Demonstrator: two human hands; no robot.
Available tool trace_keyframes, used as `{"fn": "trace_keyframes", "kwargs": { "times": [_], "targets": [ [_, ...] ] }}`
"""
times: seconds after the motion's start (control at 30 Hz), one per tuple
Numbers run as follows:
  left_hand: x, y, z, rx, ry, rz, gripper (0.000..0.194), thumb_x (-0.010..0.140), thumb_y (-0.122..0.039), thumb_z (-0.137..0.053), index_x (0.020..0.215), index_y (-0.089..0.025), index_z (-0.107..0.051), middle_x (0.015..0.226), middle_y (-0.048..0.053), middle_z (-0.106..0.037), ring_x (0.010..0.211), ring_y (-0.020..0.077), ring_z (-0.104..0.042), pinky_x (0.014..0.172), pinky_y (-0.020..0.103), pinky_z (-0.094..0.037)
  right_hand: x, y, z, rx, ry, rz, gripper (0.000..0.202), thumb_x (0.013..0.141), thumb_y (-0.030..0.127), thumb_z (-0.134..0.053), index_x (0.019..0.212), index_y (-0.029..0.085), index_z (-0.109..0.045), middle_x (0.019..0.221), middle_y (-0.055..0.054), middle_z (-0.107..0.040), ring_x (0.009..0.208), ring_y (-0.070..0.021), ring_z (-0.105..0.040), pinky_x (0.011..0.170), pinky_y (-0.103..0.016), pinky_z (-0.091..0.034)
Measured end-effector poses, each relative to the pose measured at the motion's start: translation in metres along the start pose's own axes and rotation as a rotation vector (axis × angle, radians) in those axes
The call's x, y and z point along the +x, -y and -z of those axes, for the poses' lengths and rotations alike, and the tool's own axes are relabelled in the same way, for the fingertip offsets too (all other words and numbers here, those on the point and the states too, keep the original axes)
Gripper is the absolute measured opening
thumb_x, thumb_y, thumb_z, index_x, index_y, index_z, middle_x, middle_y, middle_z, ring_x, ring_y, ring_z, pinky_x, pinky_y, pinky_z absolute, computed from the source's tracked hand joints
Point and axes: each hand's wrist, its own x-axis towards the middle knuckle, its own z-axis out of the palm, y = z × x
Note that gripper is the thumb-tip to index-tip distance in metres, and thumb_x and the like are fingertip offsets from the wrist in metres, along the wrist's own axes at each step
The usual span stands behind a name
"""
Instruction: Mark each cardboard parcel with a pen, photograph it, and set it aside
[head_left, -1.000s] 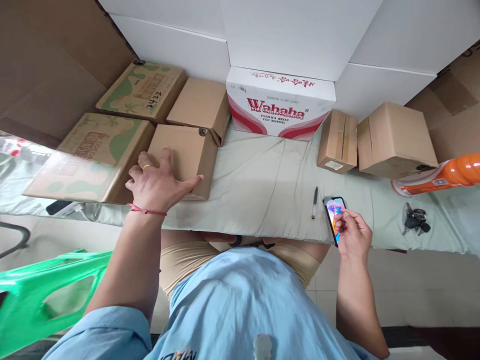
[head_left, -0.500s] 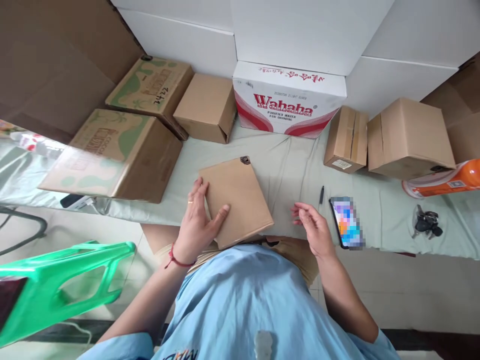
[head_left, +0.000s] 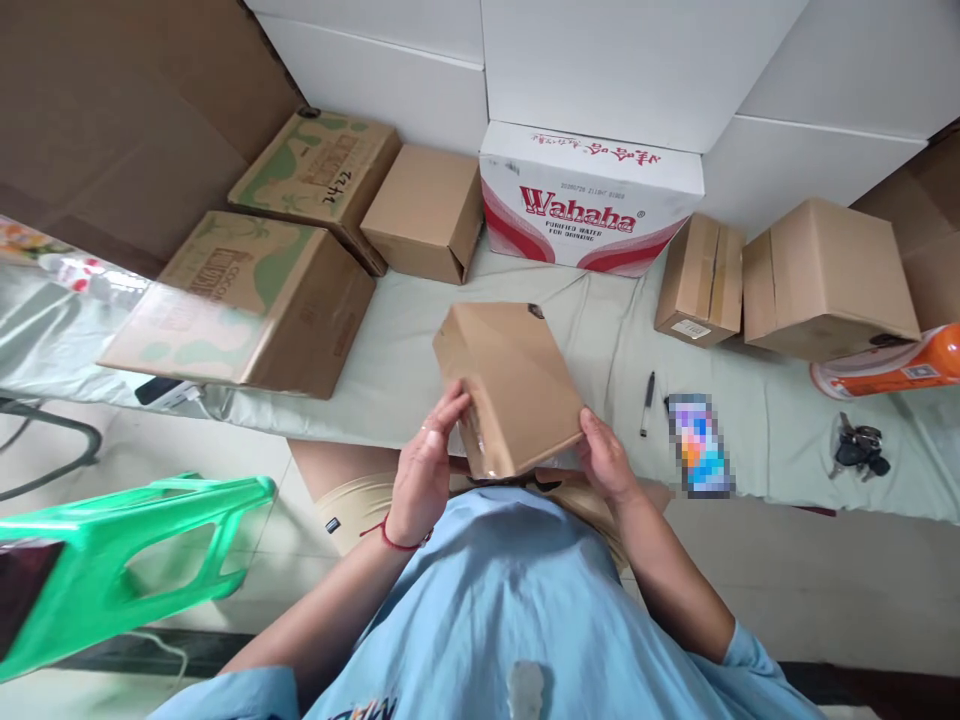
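Observation:
A plain brown cardboard box [head_left: 521, 375] sits in front of me at the table's near edge, tilted so that its left side with clear tape shows. My left hand [head_left: 427, 460] presses its fingers against that taped side; a red cord is round the wrist. At the box's right corner, my right hand [head_left: 609, 458] grips with the thumb on top and the other fingers partly hidden. The box is held between both hands. To the right of it lie a black pen [head_left: 647, 404] and a phone [head_left: 699, 445] with a blurred-out screen.
Along the back stand a white Wahaha carton [head_left: 592, 205], a small brown box [head_left: 424, 210], printed cartons [head_left: 300, 330] at left and brown boxes [head_left: 832, 270] at right. Keys [head_left: 859, 447] and an orange bottle [head_left: 892, 365] lie far right. A green stool [head_left: 150, 560] stands left.
The box has shifted right and tipped, bringing its taped left side into view. My left hand went from its top to that side, and my right hand has taken hold of the right corner.

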Motion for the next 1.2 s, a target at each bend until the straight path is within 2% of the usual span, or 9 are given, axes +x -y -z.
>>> {"fn": "trace_keyframes", "kwargs": {
  "times": [0.1,0.17,0.3,0.43,0.5,0.67,0.83,1.03,1.2],
  "targets": [
    [0.000,-0.009,-0.006,0.322,0.246,-0.198,0.040,0.109,-0.039,-0.062,0.146,-0.031,-0.074,0.167,0.007,-0.058,0.159,0.0329,-0.050,0.135,0.052,-0.036,0.006,-0.008,0.016,0.150,-0.116,-0.083,0.052,0.090,0.072,-0.078,0.114,0.026,-0.082,0.128,-0.005,-0.084,0.134,-0.0290,-0.074,0.113,-0.044,-0.063],
    [-0.001,-0.010,-0.013,0.457,0.316,-0.338,0.051,0.108,-0.033,-0.064,0.159,-0.032,-0.062,0.167,0.009,-0.058,0.157,0.0314,-0.053,0.133,0.049,-0.040,0.006,-0.011,0.024,0.175,-0.150,-0.102,0.051,0.090,0.069,-0.079,0.114,0.024,-0.082,0.126,-0.006,-0.085,0.130,-0.0286,-0.076,0.107,-0.040,-0.066],
    [-0.004,-0.007,-0.024,0.551,0.295,-0.435,0.070,0.108,-0.040,-0.064,0.172,-0.030,-0.039,0.167,0.015,-0.056,0.157,0.0331,-0.052,0.130,0.050,-0.043,-0.005,-0.013,0.026,0.162,-0.171,-0.094,0.053,0.092,0.071,-0.076,0.116,0.025,-0.081,0.131,-0.007,-0.083,0.131,-0.0301,-0.076,0.107,-0.043,-0.066],
    [-0.004,-0.003,-0.022,0.552,0.212,-0.422,0.062,0.109,-0.051,-0.058,0.165,-0.025,-0.046,0.161,0.019,-0.056,0.152,0.0364,-0.051,0.128,0.057,-0.041,-0.021,-0.012,0.017,0.105,-0.052,-0.051,0.054,0.100,0.069,-0.065,0.131,0.026,-0.077,0.140,-0.008,-0.079,0.136,-0.0319,-0.072,0.109,-0.051,-0.065],
    [-0.004,0.000,-0.020,0.508,0.150,-0.340,0.059,0.106,-0.055,-0.061,0.157,-0.024,-0.053,0.157,0.018,-0.055,0.152,0.0369,-0.050,0.128,0.058,-0.040,-0.026,-0.012,0.016,0.064,0.036,0.002,0.059,0.103,0.067,-0.061,0.146,0.027,-0.069,0.149,-0.008,-0.074,0.143,-0.0322,-0.067,0.115,-0.053,-0.061],
    [-0.001,0.004,-0.015,0.214,0.025,0.116,0.054,0.097,-0.050,-0.077,0.141,-0.026,-0.058,0.153,0.013,-0.059,0.148,0.0329,-0.055,0.117,0.049,-0.053,-0.031,-0.003,0.025,-0.148,0.210,0.139,0.063,0.106,0.061,-0.061,0.163,0.035,-0.054,0.173,-0.002,-0.051,0.165,-0.0306,-0.042,0.136,-0.056,-0.037],
    [0.004,0.005,-0.013,-0.042,-0.046,0.250,0.048,0.088,-0.039,-0.086,0.132,-0.031,-0.068,0.144,0.004,-0.068,0.136,0.0253,-0.062,0.110,0.035,-0.055,-0.036,0.021,0.028,-0.392,0.337,0.302,0.066,0.108,0.055,-0.061,0.170,0.042,-0.043,0.183,0.000,-0.034,0.171,-0.0304,-0.029,0.139,-0.056,-0.029],
    [0.008,0.005,-0.013,-0.382,-0.088,0.538,0.040,0.073,-0.022,-0.088,0.111,-0.028,-0.076,0.117,-0.002,-0.075,0.102,0.0171,-0.072,0.080,0.024,-0.063,-0.046,0.057,0.012,-0.723,0.411,0.663,0.075,0.107,0.050,-0.065,0.174,0.037,-0.035,0.183,-0.006,-0.032,0.169,-0.0321,-0.033,0.139,-0.062,-0.025],
    [0.006,0.017,-0.009,-0.534,-0.073,0.695,0.041,0.071,-0.015,-0.086,0.108,-0.026,-0.074,0.111,-0.001,-0.078,0.096,0.0173,-0.075,0.082,0.027,-0.067,-0.048,0.067,-0.001,-0.789,0.466,0.826,0.073,0.107,0.024,-0.062,0.175,0.029,-0.034,0.177,-0.011,-0.044,0.168,-0.0266,-0.037,0.139,-0.058,-0.029]
  ]
}}
